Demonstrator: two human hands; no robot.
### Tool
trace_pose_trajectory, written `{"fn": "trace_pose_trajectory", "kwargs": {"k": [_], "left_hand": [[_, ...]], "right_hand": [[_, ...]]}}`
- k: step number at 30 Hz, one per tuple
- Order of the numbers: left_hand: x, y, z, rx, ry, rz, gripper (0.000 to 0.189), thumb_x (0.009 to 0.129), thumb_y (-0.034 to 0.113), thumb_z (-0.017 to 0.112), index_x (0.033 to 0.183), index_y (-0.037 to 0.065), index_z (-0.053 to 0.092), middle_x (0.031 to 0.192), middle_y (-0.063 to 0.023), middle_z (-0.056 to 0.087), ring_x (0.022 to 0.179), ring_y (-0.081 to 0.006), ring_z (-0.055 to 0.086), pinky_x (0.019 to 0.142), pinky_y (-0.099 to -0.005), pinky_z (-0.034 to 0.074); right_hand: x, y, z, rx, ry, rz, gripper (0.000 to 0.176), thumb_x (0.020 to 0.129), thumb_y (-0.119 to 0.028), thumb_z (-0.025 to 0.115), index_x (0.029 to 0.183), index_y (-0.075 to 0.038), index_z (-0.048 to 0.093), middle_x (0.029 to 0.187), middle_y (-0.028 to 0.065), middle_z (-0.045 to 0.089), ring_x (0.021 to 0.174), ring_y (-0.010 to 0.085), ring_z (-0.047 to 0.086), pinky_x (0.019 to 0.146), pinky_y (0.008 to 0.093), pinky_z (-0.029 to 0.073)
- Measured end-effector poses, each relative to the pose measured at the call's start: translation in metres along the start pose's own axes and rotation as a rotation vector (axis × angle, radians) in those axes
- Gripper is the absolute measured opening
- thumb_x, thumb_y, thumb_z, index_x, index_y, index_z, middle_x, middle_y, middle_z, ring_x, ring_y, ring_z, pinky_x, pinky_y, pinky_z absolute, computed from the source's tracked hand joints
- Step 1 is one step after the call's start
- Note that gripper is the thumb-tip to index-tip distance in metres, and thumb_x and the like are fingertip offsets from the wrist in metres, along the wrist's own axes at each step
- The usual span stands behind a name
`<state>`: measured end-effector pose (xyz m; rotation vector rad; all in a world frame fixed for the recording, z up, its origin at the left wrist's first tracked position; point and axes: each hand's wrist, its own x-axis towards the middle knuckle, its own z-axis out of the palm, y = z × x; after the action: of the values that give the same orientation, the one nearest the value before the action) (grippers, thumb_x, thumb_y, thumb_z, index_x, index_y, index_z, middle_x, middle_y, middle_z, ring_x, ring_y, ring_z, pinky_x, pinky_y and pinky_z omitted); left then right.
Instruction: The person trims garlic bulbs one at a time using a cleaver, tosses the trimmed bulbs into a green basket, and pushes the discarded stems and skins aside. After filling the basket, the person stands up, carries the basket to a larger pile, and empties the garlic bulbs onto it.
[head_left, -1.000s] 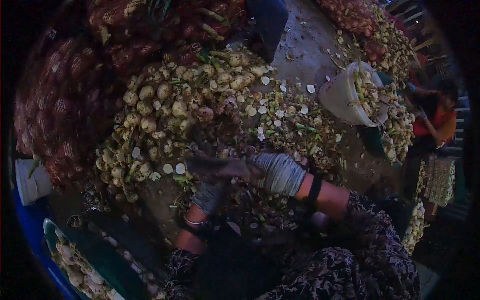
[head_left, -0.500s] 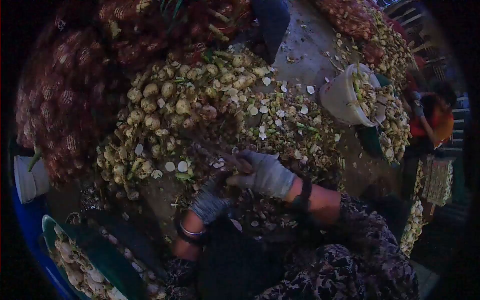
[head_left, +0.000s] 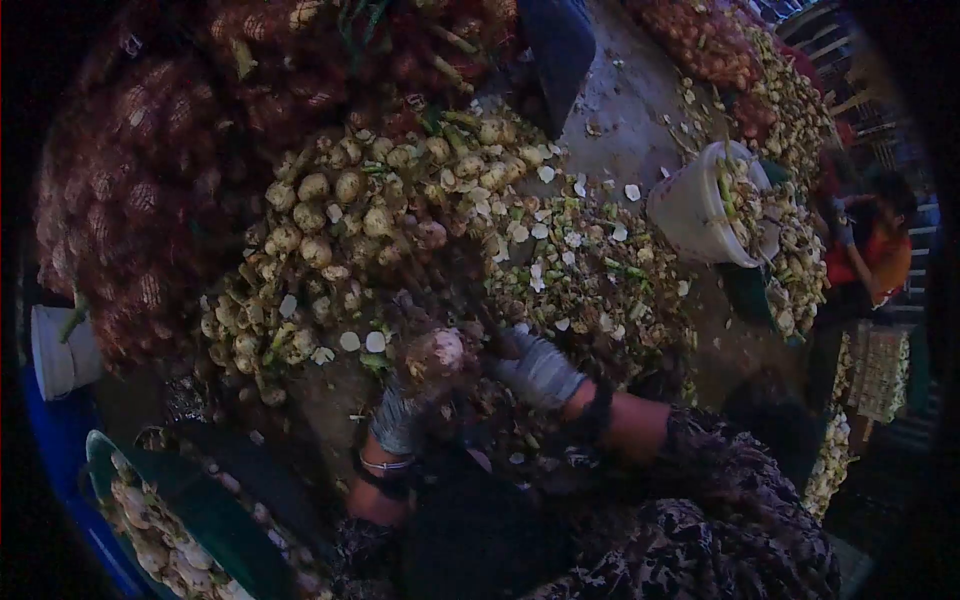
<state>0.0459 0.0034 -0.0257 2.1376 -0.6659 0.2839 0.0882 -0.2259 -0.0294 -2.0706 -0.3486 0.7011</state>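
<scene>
My left hand (head_left: 398, 420), in a grey glove, is closed around a garlic bulb (head_left: 440, 350), its pale cut face turned up and dark dirt around it. Just to the right, my right hand (head_left: 542, 370), gloved too, has its fingers curled. Something dark shows at its fingertips, but blur and shadow hide what it is. Beyond both hands lies a heap of garlic bulbs (head_left: 330, 220) with stalks. White cut discs (head_left: 375, 342) and trimmings (head_left: 600, 280) are scattered beside the heap.
Red mesh sacks of garlic (head_left: 130, 220) stand at the left and back. A green-rimmed container (head_left: 190, 500) with bulbs sits at lower left, near a white bucket (head_left: 65, 350). At right, another white bucket (head_left: 690, 205) leans, full of trimmings. A person (head_left: 880, 245) works beyond it.
My hands have drawn apart, the right one moving right and down. The garlic bulb in my left hand now shows its pale face. The view has shifted slightly.
</scene>
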Motion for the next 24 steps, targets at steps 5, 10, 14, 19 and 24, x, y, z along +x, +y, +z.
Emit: {"fn": "trace_pose_trajectory", "kwargs": {"k": [5,10,14,19,24], "left_hand": [[-0.007,0.008,0.014,-0.447,-0.020,-0.454,0.041,0.093,0.010,0.056,0.134,0.010,0.049,0.128,-0.0114,0.055,0.121,-0.0257,0.051,0.106,-0.0365,0.040],[-0.011,0.011,0.017,-0.522,-0.067,-0.558,0.044,0.092,0.012,0.059,0.134,0.009,0.048,0.130,-0.0114,0.054,0.121,-0.0250,0.051,0.106,-0.0364,0.040],[-0.016,0.014,0.019,-0.565,-0.106,-0.594,0.046,0.090,0.014,0.061,0.134,0.009,0.048,0.131,-0.0114,0.053,0.121,-0.0245,0.051,0.106,-0.0362,0.040],[-0.016,0.017,0.022,-0.555,-0.180,-0.623,0.049,0.089,0.017,0.064,0.135,0.008,0.048,0.133,-0.0115,0.052,0.121,-0.0238,0.051,0.107,-0.0361,0.040],[-0.004,0.026,0.015,-0.287,-0.347,-0.541,0.052,0.087,0.019,0.066,0.135,0.007,0.047,0.135,-0.0115,0.052,0.122,-0.0231,0.051,0.107,-0.0360,0.039]], "right_hand": [[-0.015,-0.056,-0.061,-0.296,-0.059,-0.010,0.017,0.076,-0.016,0.065,0.091,-0.009,0.060,0.076,0.0115,0.061,0.073,0.0321,0.063,0.062,0.0425,0.048],[-0.021,-0.076,-0.067,-0.531,-0.235,-0.297,0.015,0.078,-0.019,0.061,0.090,-0.010,0.060,0.075,0.0134,0.060,0.075,0.0361,0.062,0.063,0.0450,0.048],[-0.022,-0.082,-0.069,-0.549,-0.259,-0.345,0.013,0.080,-0.019,0.058,0.090,-0.010,0.060,0.075,0.0135,0.061,0.074,0.0356,0.063,0.062,0.0460,0.049],[-0.019,-0.083,-0.063,-0.736,-0.381,-0.208,0.019,0.080,-0.017,0.057,0.098,-0.011,0.060,0.081,0.0119,0.064,0.081,0.0333,0.066,0.064,0.0459,0.052],[-0.012,-0.058,-0.063,-0.796,-0.397,-0.193,0.021,0.081,-0.017,0.059,0.101,-0.011,0.060,0.081,0.0132,0.065,0.077,0.0332,0.066,0.063,0.0461,0.052]]}}
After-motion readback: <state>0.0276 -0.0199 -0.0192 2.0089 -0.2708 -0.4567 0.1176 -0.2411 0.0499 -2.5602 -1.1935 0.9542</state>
